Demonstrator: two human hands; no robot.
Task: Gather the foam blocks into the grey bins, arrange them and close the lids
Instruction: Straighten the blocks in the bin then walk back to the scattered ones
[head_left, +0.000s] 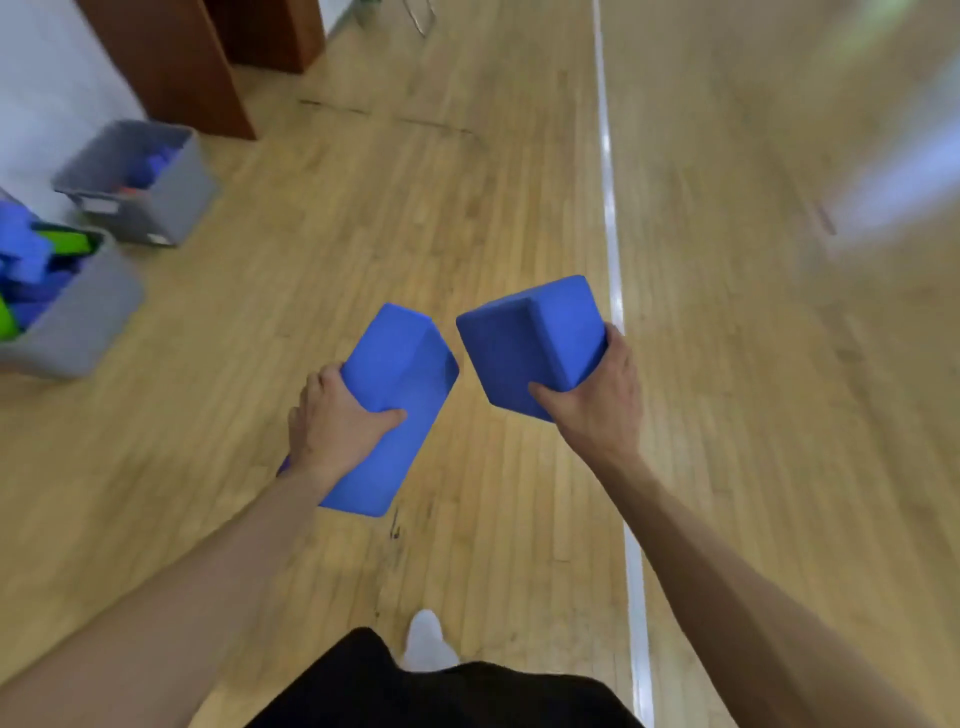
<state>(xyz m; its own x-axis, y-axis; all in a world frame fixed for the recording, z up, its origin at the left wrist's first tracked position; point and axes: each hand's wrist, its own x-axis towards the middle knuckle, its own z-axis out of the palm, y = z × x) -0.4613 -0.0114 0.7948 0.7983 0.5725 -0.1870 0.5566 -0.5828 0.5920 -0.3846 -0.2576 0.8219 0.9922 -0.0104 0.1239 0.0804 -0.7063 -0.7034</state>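
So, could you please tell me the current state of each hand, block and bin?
left hand: grips the left block, held aloft
right hand: grips the right block, held aloft
near bin: open, overfull
far bin: open, partly filled

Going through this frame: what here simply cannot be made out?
1. Head view: the near bin is cut off by the left edge.
2. Head view: the far bin is motion-blurred; its contents cannot be counted.
3. Head view: the left hand hides its fingertips behind the left block, the right hand behind the right block.
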